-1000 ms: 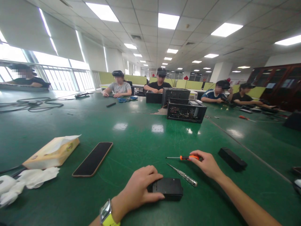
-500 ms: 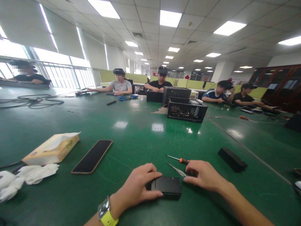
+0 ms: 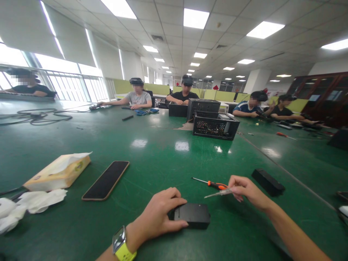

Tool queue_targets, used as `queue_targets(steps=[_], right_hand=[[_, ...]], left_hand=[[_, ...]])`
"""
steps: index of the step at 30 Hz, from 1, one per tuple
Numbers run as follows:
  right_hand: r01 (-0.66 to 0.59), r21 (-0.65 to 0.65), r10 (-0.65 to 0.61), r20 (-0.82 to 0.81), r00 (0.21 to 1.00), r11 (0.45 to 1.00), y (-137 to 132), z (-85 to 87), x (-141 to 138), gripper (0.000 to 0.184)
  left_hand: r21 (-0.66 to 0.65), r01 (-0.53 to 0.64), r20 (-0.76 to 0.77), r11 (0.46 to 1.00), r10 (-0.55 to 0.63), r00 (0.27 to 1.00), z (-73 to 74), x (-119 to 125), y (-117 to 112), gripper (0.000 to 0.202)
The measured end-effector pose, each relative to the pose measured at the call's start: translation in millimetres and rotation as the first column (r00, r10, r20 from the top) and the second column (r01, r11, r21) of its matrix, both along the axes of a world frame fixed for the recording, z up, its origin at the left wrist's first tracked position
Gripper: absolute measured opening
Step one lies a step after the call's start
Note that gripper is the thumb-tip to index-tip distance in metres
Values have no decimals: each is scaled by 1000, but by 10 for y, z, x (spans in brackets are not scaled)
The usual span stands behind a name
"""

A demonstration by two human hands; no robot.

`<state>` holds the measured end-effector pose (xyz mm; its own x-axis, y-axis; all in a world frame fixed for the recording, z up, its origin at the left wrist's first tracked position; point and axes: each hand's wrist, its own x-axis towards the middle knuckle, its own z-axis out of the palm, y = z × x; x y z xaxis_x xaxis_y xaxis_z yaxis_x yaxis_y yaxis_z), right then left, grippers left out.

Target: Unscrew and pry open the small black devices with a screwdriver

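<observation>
My left hand (image 3: 159, 214), with a watch on a yellow-green strap at the wrist, is closed around the left end of a flat black box (image 3: 195, 216) lying on the table. My right hand (image 3: 246, 190) pinches the back end of a slim screwdriver with a clear handle (image 3: 220, 193). Its tip points left, raised slightly above the table and apart from the box. Just behind it lies an orange and black screwdriver (image 3: 213, 184), its shaft pointing left. A second black block (image 3: 268, 182) sits to the right, beyond my right hand.
On the left are a phone (image 3: 106, 181), a tissue pack (image 3: 58, 172) and crumpled tissues (image 3: 39, 201). Black computer cases (image 3: 216, 125) stand further back on the green table (image 3: 152, 163). Coiled cables (image 3: 35, 116) lie far left. Several people sit around the far edges.
My right hand has lifted the clear-handled screwdriver off the table and moved slightly right and up, turning its tip more to the left. My left hand stays on the box.
</observation>
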<state>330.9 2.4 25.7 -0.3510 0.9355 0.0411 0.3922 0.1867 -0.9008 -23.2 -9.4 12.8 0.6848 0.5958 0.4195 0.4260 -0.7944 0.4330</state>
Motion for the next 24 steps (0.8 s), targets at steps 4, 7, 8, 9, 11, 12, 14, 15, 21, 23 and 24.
queue_targets(steps=[4,7,8,9,11,12,14,15,21,23,24], right_hand=[[-40,-64,37,-47,998,997,-9,-14,31,36],[-38,-81,34,-52,998,996,-3,-2,60,36],[-36,-84,32,-48,998,996,2,1,72,36],[-35,-85,32,-42,999,996,7,3,83,36],[-36,-86,34,-27,999,996,17,-1,100,34],[-38,-85,37,-19,999,996,21,-5,105,34],[-46,-82,46,-2,999,996,24,-15,108,33],[-51,-80,51,7,999,996,22,-18,107,32],[-83,-72,88,65,994,994,-36,53,90,30],[-95,-49,98,85,992,994,-55,89,89,32],[-101,-39,104,91,990,994,-60,102,91,33]], left_hand=[[-3,-10,-9,1000,10,1000,32,2,-7,43],[-3,-8,-2,1000,8,1000,48,6,-8,41],[-1,-7,1,1000,7,1000,49,7,-7,41],[1,-7,3,1000,7,1000,47,8,-6,41],[6,-7,6,1000,7,1000,38,8,-3,42],[8,-8,8,1000,8,1000,33,7,-2,42],[8,-8,9,1000,8,1000,22,5,-1,43],[8,-6,9,1000,6,1000,19,4,-1,43],[18,-6,15,1000,6,1000,21,4,-2,44],[16,-9,11,1000,9,1000,25,5,-3,44],[15,-11,9,1000,11,1000,26,5,-4,44]])
